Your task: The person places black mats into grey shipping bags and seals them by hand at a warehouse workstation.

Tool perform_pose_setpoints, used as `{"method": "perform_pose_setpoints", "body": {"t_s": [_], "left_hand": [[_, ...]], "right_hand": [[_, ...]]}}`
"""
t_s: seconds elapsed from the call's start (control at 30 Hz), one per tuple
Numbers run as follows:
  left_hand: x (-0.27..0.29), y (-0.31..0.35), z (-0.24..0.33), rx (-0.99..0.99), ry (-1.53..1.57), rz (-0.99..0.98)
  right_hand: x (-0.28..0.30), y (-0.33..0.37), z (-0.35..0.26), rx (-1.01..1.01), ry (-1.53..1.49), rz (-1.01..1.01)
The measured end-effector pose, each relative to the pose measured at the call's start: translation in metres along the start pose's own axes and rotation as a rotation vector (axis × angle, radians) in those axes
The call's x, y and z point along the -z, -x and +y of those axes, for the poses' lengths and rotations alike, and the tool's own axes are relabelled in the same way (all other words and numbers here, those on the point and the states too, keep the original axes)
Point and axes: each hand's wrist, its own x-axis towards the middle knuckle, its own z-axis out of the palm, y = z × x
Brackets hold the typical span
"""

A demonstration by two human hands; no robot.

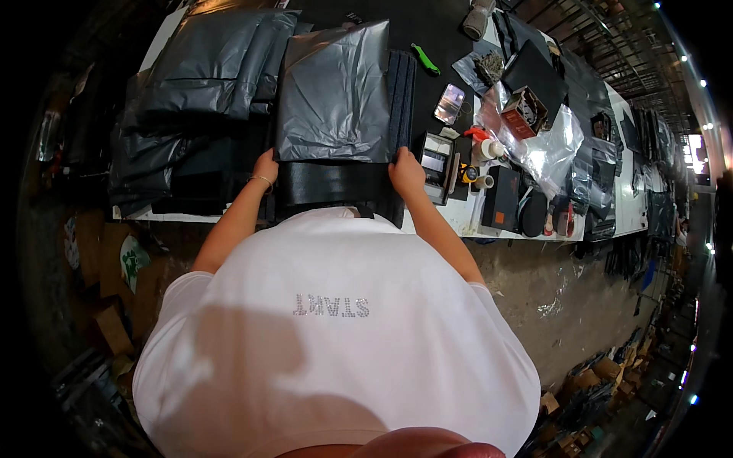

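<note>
A grey plastic mailing bag [336,91] lies lengthwise before me on the table. At its near end is a glossy black band [332,183]; I cannot tell whether it is the bag's flap or a thing inside. My left hand [265,171] is closed at the bag's near left corner, a bracelet on its wrist. At the near right corner my right hand [407,174] is closed on the edge, fingertips partly hidden. Dark textured mats [402,107] stick out from under the bag's right side.
More filled grey bags [202,76] are piled at the left. To the right lie a green utility knife [425,59], a phone [449,104], an open box [439,164], a yellow tape measure [468,174], a black box [502,198] and clear plastic film [557,149].
</note>
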Motion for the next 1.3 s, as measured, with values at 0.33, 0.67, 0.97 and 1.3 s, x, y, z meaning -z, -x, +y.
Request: {"method": "perform_pose_setpoints", "body": {"t_s": [0.33, 0.67, 0.97, 1.3], "left_hand": [[0.056, 0.111, 0.043, -0.063, -0.361, -0.652], [0.055, 0.017, 0.082, -0.119, -0.417, -0.271], [0.072, -0.025, 0.117, -0.214, -0.419, -0.313], [-0.052, -0.117, 0.18, -0.558, -0.789, -0.13]], "right_hand": [[0.013, 0.04, 0.034, 0.337, -0.001, -0.892], [0.028, 0.013, -0.002, -0.175, -0.607, -0.404], [0.053, -0.004, 0.051, -0.303, -0.738, 0.314], [0.042, -0.185, 0.124, -0.467, -0.195, 0.323]]}}
